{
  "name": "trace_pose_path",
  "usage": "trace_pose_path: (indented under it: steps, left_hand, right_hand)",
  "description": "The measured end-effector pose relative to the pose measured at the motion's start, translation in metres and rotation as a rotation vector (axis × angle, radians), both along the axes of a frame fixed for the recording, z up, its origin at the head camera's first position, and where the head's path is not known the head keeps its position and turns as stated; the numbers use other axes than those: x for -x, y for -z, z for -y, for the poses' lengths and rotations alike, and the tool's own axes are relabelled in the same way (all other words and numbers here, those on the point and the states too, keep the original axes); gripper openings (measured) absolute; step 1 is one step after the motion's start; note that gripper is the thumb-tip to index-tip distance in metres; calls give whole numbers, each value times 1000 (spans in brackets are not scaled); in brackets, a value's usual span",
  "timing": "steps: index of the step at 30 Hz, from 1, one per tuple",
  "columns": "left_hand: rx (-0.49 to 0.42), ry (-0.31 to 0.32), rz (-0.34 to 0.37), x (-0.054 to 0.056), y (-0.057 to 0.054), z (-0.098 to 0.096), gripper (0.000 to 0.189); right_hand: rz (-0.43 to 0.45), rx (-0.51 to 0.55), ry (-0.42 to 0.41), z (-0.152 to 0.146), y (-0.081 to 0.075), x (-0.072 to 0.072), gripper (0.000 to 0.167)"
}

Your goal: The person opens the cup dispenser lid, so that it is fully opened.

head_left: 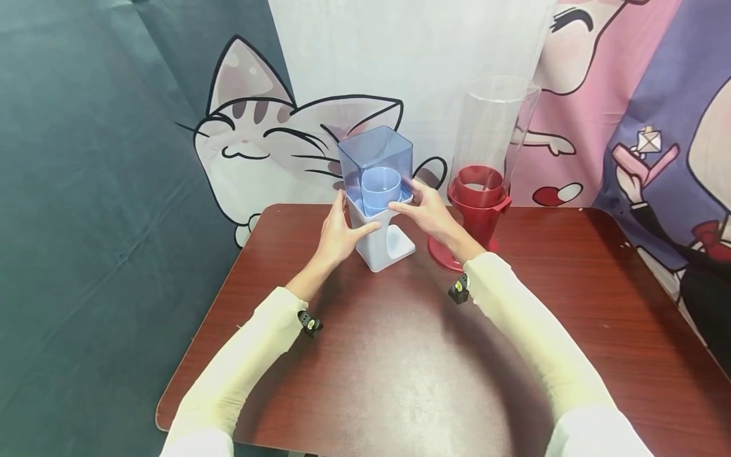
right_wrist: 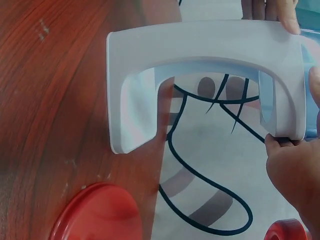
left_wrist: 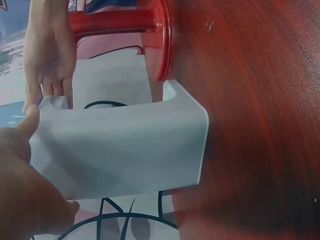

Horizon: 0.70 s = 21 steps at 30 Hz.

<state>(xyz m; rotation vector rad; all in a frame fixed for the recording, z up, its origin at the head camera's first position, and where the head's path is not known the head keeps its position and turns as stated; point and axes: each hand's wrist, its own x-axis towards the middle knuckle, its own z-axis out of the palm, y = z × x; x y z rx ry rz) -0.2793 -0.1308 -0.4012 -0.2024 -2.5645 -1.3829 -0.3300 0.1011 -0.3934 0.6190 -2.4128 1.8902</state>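
Note:
Toward the far side of the table, both hands hold a dispenser with a white C-shaped stand point(head_left: 374, 244) and a see-through blue square container point(head_left: 374, 149) on top. A round blue cup-like piece point(head_left: 381, 184) shows inside the container. My left hand point(head_left: 338, 235) grips the left side near the top of the stand, thumb across the front. From the right, my right hand point(head_left: 431, 212) grips the same upper part, its thumb at the container's front rim. In the right wrist view the stand's arched opening point(right_wrist: 210, 70) faces the camera. Whether the foot touches the table cannot be told.
A second dispenser, with a red stand point(head_left: 480, 219) and a tall clear cylinder point(head_left: 493, 127), stands just right of the right hand. The brown wooden table point(head_left: 400, 355) reaches back to a cartoon-cat backdrop point(head_left: 245, 165).

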Motion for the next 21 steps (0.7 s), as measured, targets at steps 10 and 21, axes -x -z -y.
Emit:
trace_pose_path:
  steps: [10,21]
  left_hand:
    - [8,-2,-35,2,-2,-5,108]
    - [38,35,-71,-13,-8,-3,107]
  right_hand:
    - [-2,-38,41,-2,-5,-2,79]
    - [-19,-124,50,-11,-16,-26,77]
